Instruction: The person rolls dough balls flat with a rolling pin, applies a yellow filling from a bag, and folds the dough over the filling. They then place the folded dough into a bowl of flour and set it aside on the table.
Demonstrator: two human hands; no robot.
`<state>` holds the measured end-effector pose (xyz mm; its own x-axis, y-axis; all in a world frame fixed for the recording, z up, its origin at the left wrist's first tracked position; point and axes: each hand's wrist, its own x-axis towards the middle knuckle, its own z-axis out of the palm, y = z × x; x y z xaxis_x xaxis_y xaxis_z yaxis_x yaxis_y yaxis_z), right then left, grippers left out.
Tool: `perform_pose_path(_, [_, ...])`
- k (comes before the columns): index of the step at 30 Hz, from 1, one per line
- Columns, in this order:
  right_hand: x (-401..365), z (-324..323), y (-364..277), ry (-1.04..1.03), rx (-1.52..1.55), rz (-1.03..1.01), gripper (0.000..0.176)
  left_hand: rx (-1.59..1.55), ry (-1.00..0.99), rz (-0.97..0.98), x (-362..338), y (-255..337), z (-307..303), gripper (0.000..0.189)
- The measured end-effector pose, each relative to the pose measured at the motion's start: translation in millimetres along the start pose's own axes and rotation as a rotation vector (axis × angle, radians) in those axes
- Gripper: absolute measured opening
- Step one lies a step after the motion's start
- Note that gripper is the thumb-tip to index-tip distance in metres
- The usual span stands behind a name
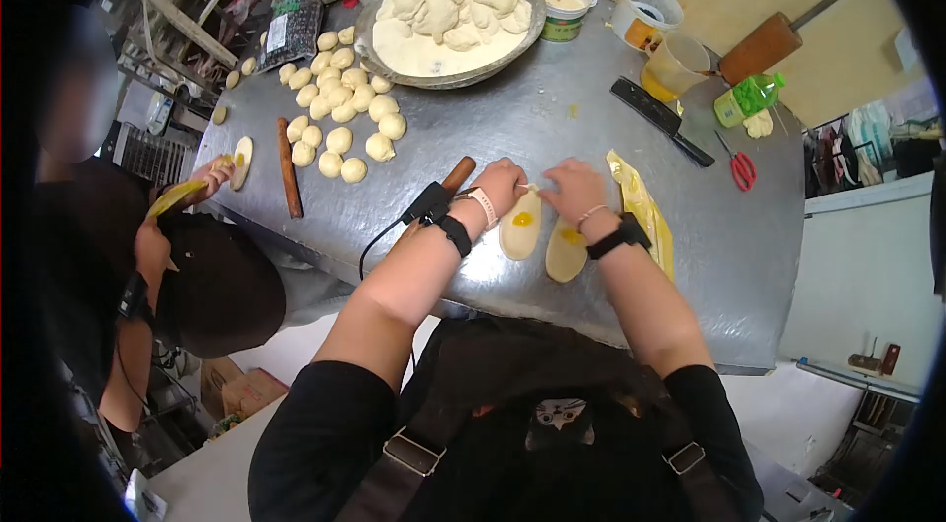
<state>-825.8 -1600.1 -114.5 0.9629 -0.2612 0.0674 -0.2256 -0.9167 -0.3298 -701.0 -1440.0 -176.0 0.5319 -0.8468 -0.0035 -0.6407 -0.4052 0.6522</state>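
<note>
Two flattened oval pieces of dough lie on the metal table in front of me, each with a yellow filling on it: the left dough piece [518, 232] and the right dough piece [566, 258]. My left hand [500, 189] is closed at the far end of the left piece, with its fingertips pinching the dough edge. Slightly blurred, my right hand [575, 191] is over the far end of the right piece, fingers bent and apart, thumb towards the left piece. A yellow plastic bag [642, 212] lies just right of my right hand.
A large bowl of dough [448, 81], dough balls [339, 140] and a rolling pin [289, 167] are at the left. A cleaver [650, 110], red scissors [741, 170] and green bottle [749, 100] lie right. A co-worker [212, 266] stands at the left edge.
</note>
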Motion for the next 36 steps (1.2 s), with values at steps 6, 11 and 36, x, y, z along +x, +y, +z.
perform_pose_path(6, [-14, 28, -5, 0.005, 0.28, -0.083, 0.01, -0.299, 0.014, 0.017, -24, 19, -41, 0.011])
perform_pose_path(11, [-96, 42, -23, -0.087, 0.13, -0.286, 0.022, 0.002, -0.157, 0.414, -98, 14, -29, 0.025])
perform_pose_path(36, [-91, 22, -38, -0.067, -0.214, -0.198, 0.04, 0.514, -0.122, 0.423, -97, 12, -48, 0.035])
